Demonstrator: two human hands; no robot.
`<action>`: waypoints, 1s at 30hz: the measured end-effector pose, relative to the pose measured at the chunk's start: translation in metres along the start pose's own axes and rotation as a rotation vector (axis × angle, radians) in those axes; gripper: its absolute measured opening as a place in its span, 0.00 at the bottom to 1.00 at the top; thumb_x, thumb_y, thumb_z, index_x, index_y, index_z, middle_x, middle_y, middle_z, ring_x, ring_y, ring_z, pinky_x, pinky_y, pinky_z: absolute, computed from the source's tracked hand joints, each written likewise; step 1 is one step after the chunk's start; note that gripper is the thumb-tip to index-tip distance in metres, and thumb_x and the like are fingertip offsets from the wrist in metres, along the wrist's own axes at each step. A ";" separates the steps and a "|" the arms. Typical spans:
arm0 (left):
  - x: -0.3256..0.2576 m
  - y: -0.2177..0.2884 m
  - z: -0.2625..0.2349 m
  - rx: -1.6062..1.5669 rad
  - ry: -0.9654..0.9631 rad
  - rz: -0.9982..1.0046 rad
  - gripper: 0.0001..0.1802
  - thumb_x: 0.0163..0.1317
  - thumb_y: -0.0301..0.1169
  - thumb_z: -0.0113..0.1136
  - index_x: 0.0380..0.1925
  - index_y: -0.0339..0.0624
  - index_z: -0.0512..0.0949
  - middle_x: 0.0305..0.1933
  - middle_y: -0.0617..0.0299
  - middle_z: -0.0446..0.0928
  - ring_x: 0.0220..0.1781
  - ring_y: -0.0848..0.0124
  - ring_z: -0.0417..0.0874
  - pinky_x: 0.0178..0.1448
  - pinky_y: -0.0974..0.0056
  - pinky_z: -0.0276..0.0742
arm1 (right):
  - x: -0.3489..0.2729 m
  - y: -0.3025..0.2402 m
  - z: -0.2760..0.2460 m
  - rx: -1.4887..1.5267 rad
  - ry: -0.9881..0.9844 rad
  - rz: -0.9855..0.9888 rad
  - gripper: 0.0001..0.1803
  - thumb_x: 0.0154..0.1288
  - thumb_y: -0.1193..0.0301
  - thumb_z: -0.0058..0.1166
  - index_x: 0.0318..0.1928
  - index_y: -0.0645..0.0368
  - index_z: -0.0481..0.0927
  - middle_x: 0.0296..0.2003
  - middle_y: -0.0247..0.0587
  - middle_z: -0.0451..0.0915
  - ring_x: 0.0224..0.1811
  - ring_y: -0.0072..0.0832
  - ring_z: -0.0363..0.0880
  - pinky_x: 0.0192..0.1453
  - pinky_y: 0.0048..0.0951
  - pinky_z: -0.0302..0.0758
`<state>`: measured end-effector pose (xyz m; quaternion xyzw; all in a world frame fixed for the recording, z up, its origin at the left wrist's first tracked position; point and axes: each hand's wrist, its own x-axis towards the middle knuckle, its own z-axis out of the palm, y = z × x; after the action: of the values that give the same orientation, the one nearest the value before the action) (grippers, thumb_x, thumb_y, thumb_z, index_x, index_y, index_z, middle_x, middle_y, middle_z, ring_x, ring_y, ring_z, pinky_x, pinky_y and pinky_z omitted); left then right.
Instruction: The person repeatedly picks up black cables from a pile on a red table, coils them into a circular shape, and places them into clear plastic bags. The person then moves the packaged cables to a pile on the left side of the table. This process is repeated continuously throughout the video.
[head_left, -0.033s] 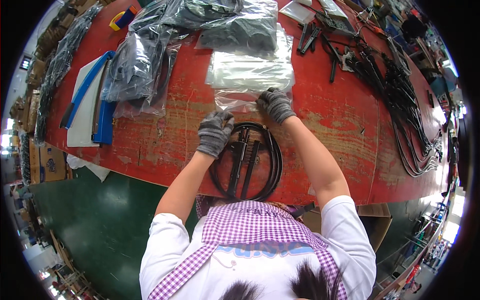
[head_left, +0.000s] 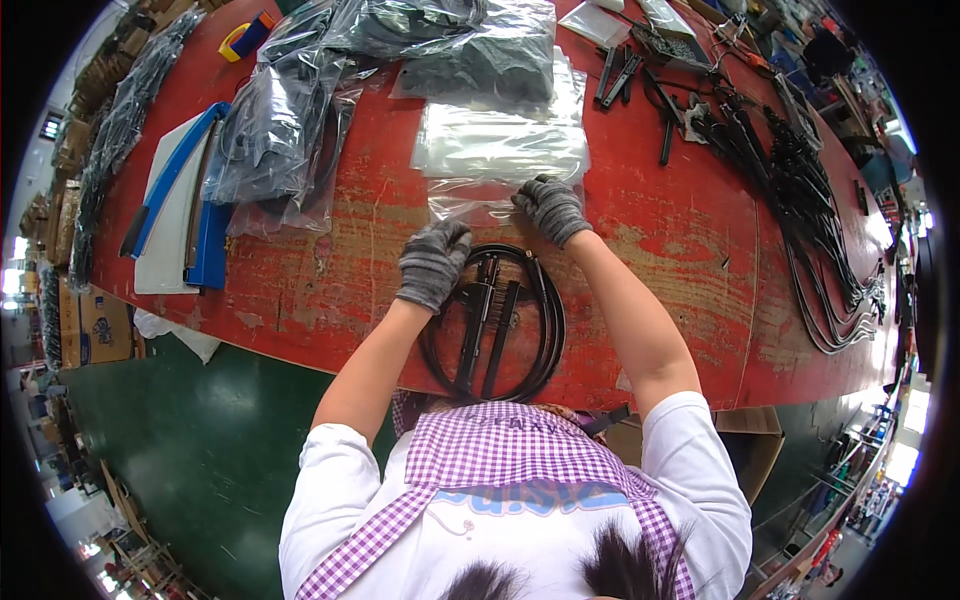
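Both my hands wear grey striped gloves. My right hand (head_left: pixel 552 212) is closed with its fingertips pinching the near right part of a clear plastic bag (head_left: pixel 470 205), which lies at the near end of a stack of similar bags (head_left: pixel 500 150). My left hand (head_left: pixel 435 265) is curled shut by that bag's near left corner; whatever its fingers hold is hidden. Just below, between my forearms, a coiled black cable (head_left: pixel 553 340) rests on the red table. Inside the coil lie a long black slotted part (head_left: pixel 480 325) and a thinner black bar (head_left: pixel 500 338).
Bagged black cables (head_left: pixel 270 150) and a blue-armed paper cutter (head_left: pixel 205 210) lie on the red table (head_left: pixel 650 300) at left. A yellow tape roll (head_left: pixel 240 42) is farther back. Loose black cables (head_left: pixel 810 200) spread at right, near small black parts (head_left: pixel 622 80). A cardboard box (head_left: pixel 760 435) stands below.
My left hand has shifted slightly to the right, toward the bag's near edge. The right hand and the coiled cable have hardly moved.
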<state>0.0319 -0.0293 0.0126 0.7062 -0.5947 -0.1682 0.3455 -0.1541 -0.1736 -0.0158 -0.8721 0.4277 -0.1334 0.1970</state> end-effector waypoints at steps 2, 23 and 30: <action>0.011 0.012 0.001 -0.072 -0.276 -0.254 0.18 0.56 0.46 0.57 0.31 0.42 0.80 0.26 0.55 0.78 0.32 0.57 0.79 0.41 0.60 0.73 | 0.001 -0.016 -0.009 0.027 0.027 0.027 0.16 0.59 0.59 0.50 0.35 0.58 0.80 0.35 0.50 0.77 0.42 0.46 0.74 0.48 0.42 0.69; 0.070 -0.035 -0.001 0.562 0.108 0.531 0.08 0.52 0.37 0.55 0.27 0.48 0.81 0.36 0.64 0.77 0.38 0.63 0.78 0.37 0.59 0.73 | -0.022 -0.068 -0.027 -0.232 0.585 -0.586 0.18 0.47 0.62 0.64 0.41 0.45 0.78 0.43 0.35 0.75 0.48 0.33 0.70 0.50 0.37 0.66; 0.050 -0.036 0.009 0.910 -0.138 0.253 0.25 0.58 0.30 0.49 0.58 0.51 0.64 0.32 0.56 0.75 0.33 0.62 0.78 0.31 0.57 0.73 | -0.042 -0.003 -0.023 -0.741 0.145 0.078 0.17 0.55 0.66 0.50 0.48 0.46 0.74 0.38 0.40 0.76 0.41 0.35 0.73 0.41 0.42 0.69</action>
<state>0.0641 -0.0775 -0.0102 0.6949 -0.7109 0.1062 -0.0215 -0.1862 -0.1432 0.0030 -0.8557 0.4924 -0.0234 -0.1575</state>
